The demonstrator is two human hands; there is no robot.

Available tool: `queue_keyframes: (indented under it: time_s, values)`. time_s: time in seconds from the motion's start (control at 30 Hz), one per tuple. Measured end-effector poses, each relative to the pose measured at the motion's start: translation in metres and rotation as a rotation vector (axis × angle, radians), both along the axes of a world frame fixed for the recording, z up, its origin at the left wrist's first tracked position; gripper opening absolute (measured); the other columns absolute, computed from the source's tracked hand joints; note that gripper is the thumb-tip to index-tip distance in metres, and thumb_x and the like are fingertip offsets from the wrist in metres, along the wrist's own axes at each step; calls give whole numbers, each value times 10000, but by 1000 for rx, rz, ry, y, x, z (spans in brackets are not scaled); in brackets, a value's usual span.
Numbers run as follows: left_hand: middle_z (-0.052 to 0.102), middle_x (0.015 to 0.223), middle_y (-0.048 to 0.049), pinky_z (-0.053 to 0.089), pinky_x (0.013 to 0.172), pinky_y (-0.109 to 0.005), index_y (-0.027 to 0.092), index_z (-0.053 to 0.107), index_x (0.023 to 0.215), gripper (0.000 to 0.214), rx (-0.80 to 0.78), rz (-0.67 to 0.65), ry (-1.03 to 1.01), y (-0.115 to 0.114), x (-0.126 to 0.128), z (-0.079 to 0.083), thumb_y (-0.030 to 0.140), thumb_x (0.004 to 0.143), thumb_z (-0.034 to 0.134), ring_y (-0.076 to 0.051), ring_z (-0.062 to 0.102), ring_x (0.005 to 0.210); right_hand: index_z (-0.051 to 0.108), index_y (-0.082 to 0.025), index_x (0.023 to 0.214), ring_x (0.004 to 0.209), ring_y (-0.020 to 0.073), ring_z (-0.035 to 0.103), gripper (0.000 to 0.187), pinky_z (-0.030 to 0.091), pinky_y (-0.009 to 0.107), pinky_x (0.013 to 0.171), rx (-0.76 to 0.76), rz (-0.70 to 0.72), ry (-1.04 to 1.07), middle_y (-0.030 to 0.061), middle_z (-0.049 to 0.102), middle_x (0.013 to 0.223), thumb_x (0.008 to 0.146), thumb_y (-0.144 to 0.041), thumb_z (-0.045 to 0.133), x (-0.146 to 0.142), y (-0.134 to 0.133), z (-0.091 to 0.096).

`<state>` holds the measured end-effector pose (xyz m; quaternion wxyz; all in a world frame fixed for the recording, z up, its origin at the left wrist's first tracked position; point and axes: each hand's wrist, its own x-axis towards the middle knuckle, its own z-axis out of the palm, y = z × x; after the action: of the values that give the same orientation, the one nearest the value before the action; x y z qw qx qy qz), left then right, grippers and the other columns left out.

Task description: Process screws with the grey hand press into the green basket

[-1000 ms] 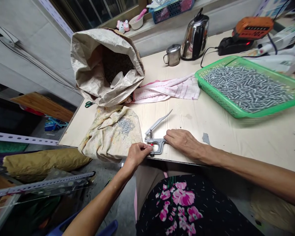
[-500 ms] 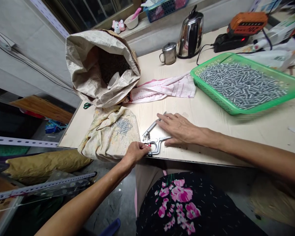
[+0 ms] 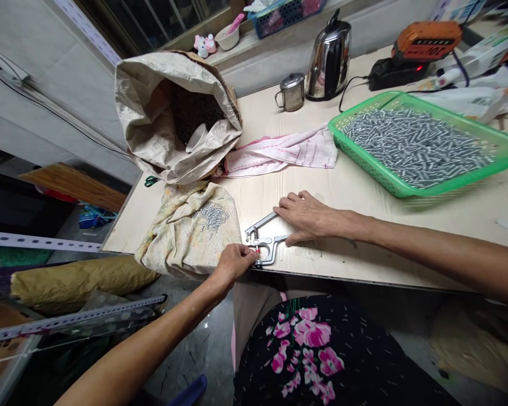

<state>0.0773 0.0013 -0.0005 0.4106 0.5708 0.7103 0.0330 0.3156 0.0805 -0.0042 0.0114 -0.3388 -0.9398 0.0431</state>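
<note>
A pair of grey snap-fastener pliers lies at the front edge of the table, with spread handles, a spring and a red part at its jaw. My right hand grips the handle ends, fingers bent over the upper one and thumb against the lower one. At the jaw, my left hand is closed in a pinch; whatever sits between its fingertips is too small and hidden to make out. Just left of the pliers, a small pile of metal pins rests on a patterned yellow cloth.
A green basket full of metal pins stands at the right. An open sack with a white scoop-like cup is at the back left. Behind lie a pink-and-white towel, a metal mug and a kettle.
My right hand's fingers have bent more over the upper handle, and the hand has shifted slightly toward the handle ends. My left hand stays at the jaw.
</note>
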Motion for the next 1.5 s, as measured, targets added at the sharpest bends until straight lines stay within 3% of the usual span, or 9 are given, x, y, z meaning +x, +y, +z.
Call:
queue_keyframes:
  time_s: [0.23,0.33,0.43,0.53,0.8,0.93,1.17,1.33,1.5]
  values:
    - [595,1154,-134,480,906,-414,160,584,1080,255,688,-376,258,-10,24,11,316,880,604,-275,548,1089,587,-135,980,904,250,489,409,364,335,733,-37,-17,122,118,569,1008,805,-467,748,3,-12,-5]
    - [490,1388,-182,424,1038,-482,149,441,1323,552,706,-614,229,9,36,7,286,843,676,-308,453,1273,577,-112,1072,927,259,494,532,395,338,749,-98,2,90,128,564,1044,755,-482,790,8,-11,-3]
    - [517,1362,-169,434,1031,-474,139,361,1396,651,602,-745,220,28,44,5,286,846,677,-302,481,1232,573,-103,1113,939,280,496,686,414,350,749,-133,-29,23,140,562,1068,659,-543,840,16,-10,2]
    - [551,1286,-154,452,993,-456,112,390,1367,635,562,-794,275,39,51,9,312,843,689,-304,497,1168,602,-104,1061,923,275,503,558,414,346,737,-132,-73,0,136,572,1025,723,-495,813,22,-12,8]
    - [604,977,-74,472,838,-385,171,590,967,101,557,-797,268,36,65,6,264,927,586,-247,524,978,598,-145,863,804,201,516,96,385,301,695,-167,-78,117,74,591,843,910,-223,630,19,-29,3]
    - [614,925,-78,473,825,-388,169,605,867,115,557,-750,253,35,65,3,252,937,566,-252,532,961,584,-154,809,762,180,505,155,375,292,686,-156,-102,126,56,584,791,948,-151,516,16,-33,-3]
    - [559,1338,-174,440,1035,-485,123,502,1282,381,727,-638,232,2,69,-11,239,927,580,-306,499,1262,670,-154,1025,836,211,547,317,388,317,728,-293,9,131,90,599,910,925,-445,594,37,7,1]
    - [496,1452,-171,334,1142,-561,143,422,1390,467,826,-673,98,-40,83,-31,351,977,486,-321,392,1402,652,-165,929,868,210,543,146,318,335,750,-114,-66,102,77,635,934,943,-254,537,37,28,-4]
    - [546,1397,-172,290,1162,-590,139,445,1382,518,821,-601,13,-43,88,-33,444,965,487,-328,415,1387,662,-179,938,892,221,513,96,256,348,747,30,-99,45,68,648,936,925,-211,572,9,27,3]
